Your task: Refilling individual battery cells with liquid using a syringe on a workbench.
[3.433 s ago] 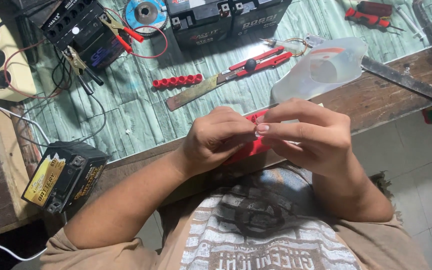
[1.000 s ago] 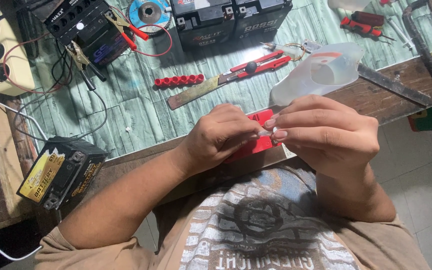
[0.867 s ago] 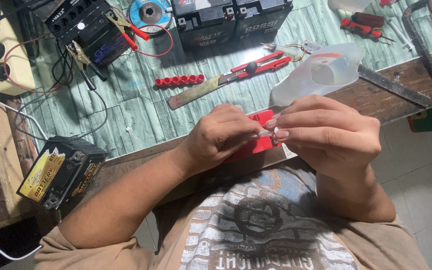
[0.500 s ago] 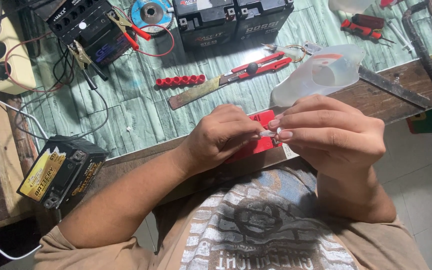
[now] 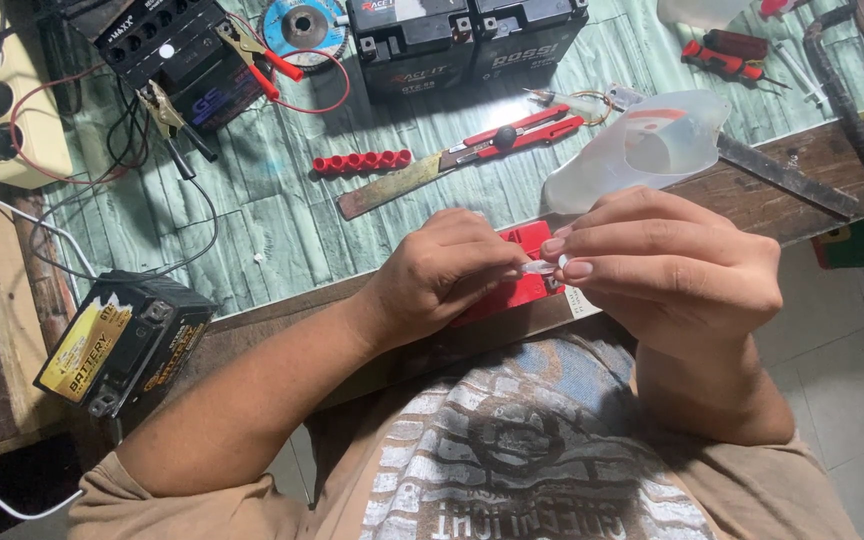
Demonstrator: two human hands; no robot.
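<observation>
Left hand: left hand point(image 5: 442, 275) at frame centre, fingers curled, fingertips pinched on one end of the tube point(image 5: 539, 267); its palm lies against the red block point(image 5: 517, 280).
Right hand: right hand point(image 5: 672, 265) right of centre, fingers bent and closed, thumb and forefinger gripping the other end of the tube; nails glossy.
Tube: small, pale, translucent piece held between both hands just above the bench edge; its exact shape is too small to tell.
Red block: flat-faced red plastic piece at the bench edge point(image 5: 282, 315), mostly hidden under the hands.
Bench: green wood-grain sheet over dark, worn timber point(image 5: 832, 160).
Jug: cloudy translucent plastic jug point(image 5: 642, 150) lying on its side, upper right of centre, just beyond the right hand.
Knife: red-handled utility knife point(image 5: 512, 135) with a long dull blade, above the hands.
Cap strip: row of joined red round caps point(image 5: 362, 161), left of the knife blade.
Near battery: black box battery point(image 5: 122, 340) with a yellow label, lower left, at the bench corner.
Far batteries: black rectangular batteries point(image 5: 467, 40) along the top edge.
Disc: blue round grinding disc point(image 5: 300, 25), top centre-left.
Clips: metal clips point(image 5: 252, 55) with red and black leads, upper left.
</observation>
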